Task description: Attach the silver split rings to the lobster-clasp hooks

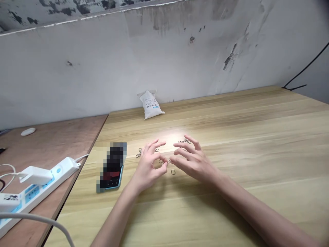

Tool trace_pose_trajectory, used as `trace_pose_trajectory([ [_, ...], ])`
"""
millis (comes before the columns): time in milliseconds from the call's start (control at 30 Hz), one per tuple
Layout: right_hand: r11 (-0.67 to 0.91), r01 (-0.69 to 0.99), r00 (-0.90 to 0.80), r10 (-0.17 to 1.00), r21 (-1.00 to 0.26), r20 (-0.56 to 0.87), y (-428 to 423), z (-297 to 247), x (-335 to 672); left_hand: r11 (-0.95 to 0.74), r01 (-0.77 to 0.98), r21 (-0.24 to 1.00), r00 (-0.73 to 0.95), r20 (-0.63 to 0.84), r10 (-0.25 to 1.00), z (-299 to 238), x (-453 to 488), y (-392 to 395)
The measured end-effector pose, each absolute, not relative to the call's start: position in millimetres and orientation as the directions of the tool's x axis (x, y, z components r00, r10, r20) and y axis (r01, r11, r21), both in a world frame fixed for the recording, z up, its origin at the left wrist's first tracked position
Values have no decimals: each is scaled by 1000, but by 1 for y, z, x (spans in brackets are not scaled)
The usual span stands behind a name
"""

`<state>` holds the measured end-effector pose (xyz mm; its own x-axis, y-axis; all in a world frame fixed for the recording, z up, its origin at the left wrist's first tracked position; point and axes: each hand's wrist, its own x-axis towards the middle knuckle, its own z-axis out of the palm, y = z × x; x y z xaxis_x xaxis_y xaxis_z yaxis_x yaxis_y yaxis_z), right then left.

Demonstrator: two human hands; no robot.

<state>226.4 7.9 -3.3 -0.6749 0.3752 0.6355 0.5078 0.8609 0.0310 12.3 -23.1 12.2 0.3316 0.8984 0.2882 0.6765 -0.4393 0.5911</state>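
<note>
A: Nearest entries?
B: Pale cable (33,216), one, lower left. White power strip (32,194), one, along the brown table's (84,132) right edge.
A: On the pale table (257,154)?
B: Loose ring (173,172), one, lying flat, just nearer than the hands. Phone (113,178), one, screen blurred out, beside the left edge.
A: Hands?
B: Left hand (150,164): thumb and index pinched on a small metal piece (169,161), other fingers lifted. Right hand (192,159): index fingertip at the same piece, other fingers spread; thumb hidden, so whether it grips is not shown.
A: Beyond?
B: Metal clasps (138,155), a small group, left of the left hand. Further clasps (185,140), clustered by the right fingertips.
A: Progress?
B: Under way, by my judgement: one piece being worked, the loose ring unattached. Finished count unreadable; the groups are too small to show what is joined.
A: Farthest?
B: White packet (151,106), printed label, one, at the back edge near the back left corner. Stained wall (108,68) behind.
</note>
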Motion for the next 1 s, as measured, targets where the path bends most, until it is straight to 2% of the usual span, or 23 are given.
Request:
trace_pose_trajectory([
  [167,864,496,-574,399,-84,715,10,-6,221,-489,734,472,347,359,866,13,11,-23],
  [233,862,499,-573,408,-92,711,10,-7,220,-505,735,453,363,367,856,11,12,-23],
  [433,839,544,-613,406,-11,678,11,-7,223,-492,751,440,364,346,865,8,11,-22],
  [667,889,444,-684,257,110,683,-1,-3,221,-474,772,424,394,266,880,5,9,-23],
  [800,918,385,-685,215,95,696,-12,2,214,-509,793,336,432,279,857,2,8,-22],
  [900,898,438,-638,288,29,714,-8,1,215,-541,803,250,462,312,830,1,7,-20],
  [1000,817,575,-586,442,-36,679,8,-4,225,-579,792,193,515,299,803,2,4,-18],
])
